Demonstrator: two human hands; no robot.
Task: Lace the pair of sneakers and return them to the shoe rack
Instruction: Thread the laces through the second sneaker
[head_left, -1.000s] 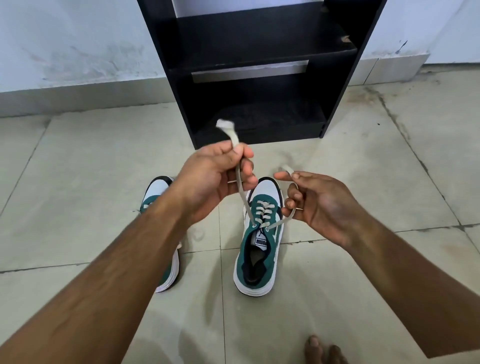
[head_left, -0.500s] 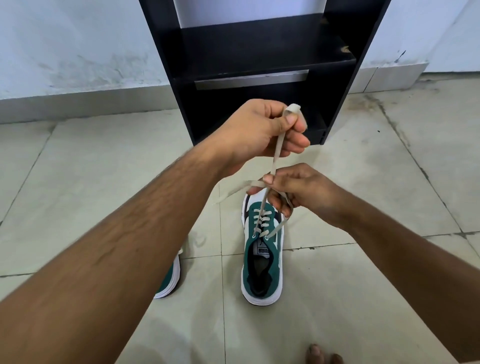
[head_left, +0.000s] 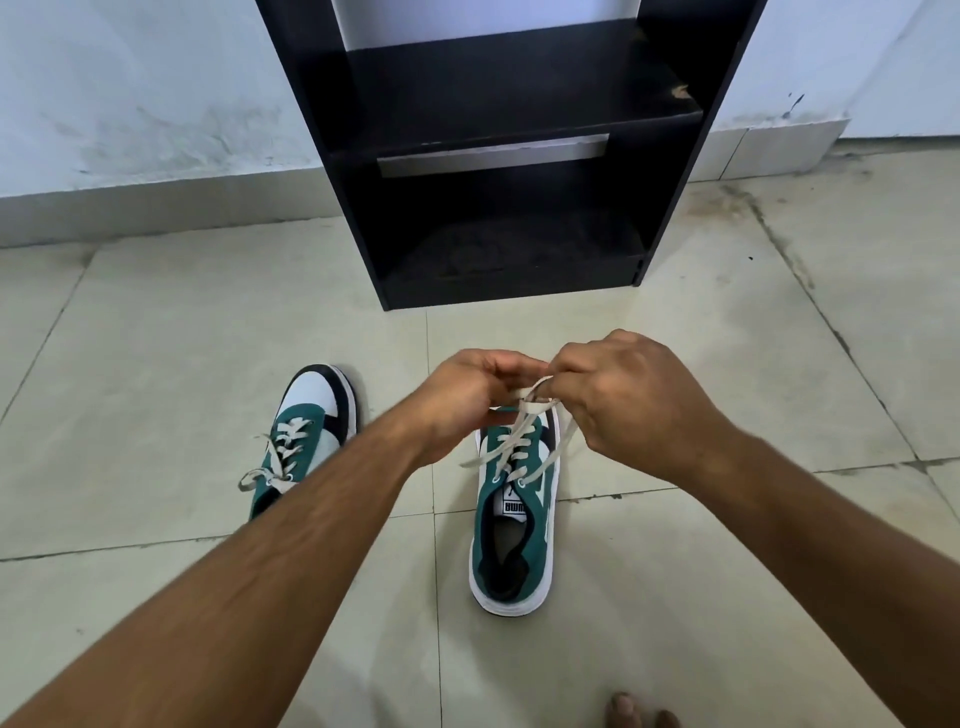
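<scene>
Two green, white and black sneakers stand on the tiled floor, toes toward the rack. The right sneaker (head_left: 514, 525) is under my hands; its beige lace (head_left: 511, 441) runs up from the top eyelets. My left hand (head_left: 462, 400) and my right hand (head_left: 628, 400) meet just above its toe, each pinching an end of that lace, fingers touching. The left sneaker (head_left: 306, 426) sits partly behind my left forearm with its lace ends loose. The black shoe rack (head_left: 498, 119) stands beyond, its two shelves bare.
A pale wall with a low skirting runs behind the rack. Grey floor tiles with dark grout lines spread all around. My bare toes (head_left: 639, 714) show at the bottom edge.
My left hand has dropped from high in front of the rack down to the shoe's toe. Both hands have come together over the lace, which is now pulled lower and shorter.
</scene>
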